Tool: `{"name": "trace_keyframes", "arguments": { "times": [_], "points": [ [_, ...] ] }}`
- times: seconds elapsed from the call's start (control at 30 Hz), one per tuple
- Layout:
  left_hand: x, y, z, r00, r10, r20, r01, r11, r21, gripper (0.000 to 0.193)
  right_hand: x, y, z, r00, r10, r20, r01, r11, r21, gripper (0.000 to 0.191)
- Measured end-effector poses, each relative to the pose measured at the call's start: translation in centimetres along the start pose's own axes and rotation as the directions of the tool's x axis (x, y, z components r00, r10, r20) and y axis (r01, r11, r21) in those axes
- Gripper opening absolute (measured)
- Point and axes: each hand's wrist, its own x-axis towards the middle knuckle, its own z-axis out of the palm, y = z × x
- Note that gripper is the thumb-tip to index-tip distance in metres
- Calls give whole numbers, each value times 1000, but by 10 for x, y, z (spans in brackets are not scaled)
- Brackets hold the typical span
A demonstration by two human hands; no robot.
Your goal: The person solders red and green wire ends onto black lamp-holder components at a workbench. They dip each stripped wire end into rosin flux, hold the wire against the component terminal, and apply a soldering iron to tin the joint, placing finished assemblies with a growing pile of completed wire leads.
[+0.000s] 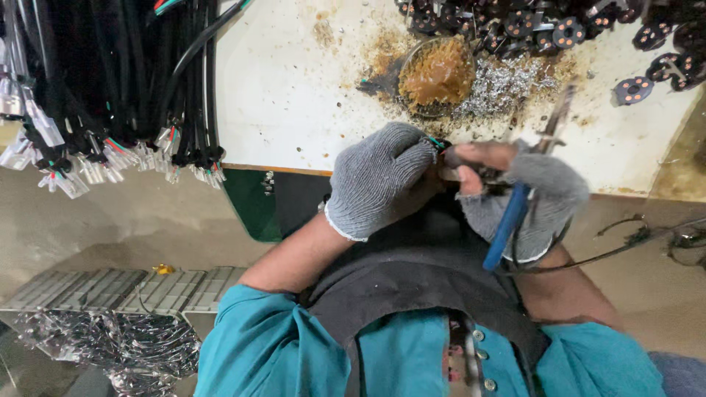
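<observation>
My left hand (379,180), in a grey knit glove, is closed around the end of a cable with thin coloured wires (437,142) sticking out at my knuckles. My right hand (529,198), in a fingerless grey glove, grips a blue-handled soldering iron (509,220) whose metal shaft (557,117) points up and away over the bench. Its bare fingers pinch a small dark part (482,175) against the left hand. Both hands meet at the white bench's front edge, above my dark apron.
A round tin of brown flux (439,73) sits among silvery solder scraps (504,84) on the stained white bench (287,95). Several round black circuit discs (566,31) lie along the back right. Bundled black cables with connectors (110,88) hang at left. Metal trays (132,290) rest below.
</observation>
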Motion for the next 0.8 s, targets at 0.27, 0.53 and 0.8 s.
{"name": "trace_keyframes", "arguments": {
  "times": [0.27, 0.53, 0.8],
  "points": [
    [3, 0, -3, 1000, 19, 19, -19, 1000, -11, 27, 1, 20, 10, 985, -118, -125, 100, 985, -141, 9],
    [5, 2, -6, 1000, 13, -7, -13, 1000, -2, 23, -3, 29, 9, 932, -302, -200, 287, 953, -102, 25],
    [8, 3, -3, 998, 48, -36, -47, 999, 11, 17, 0, 60, -76, 905, -238, -353, 35, 868, -496, 31]
  ]
}}
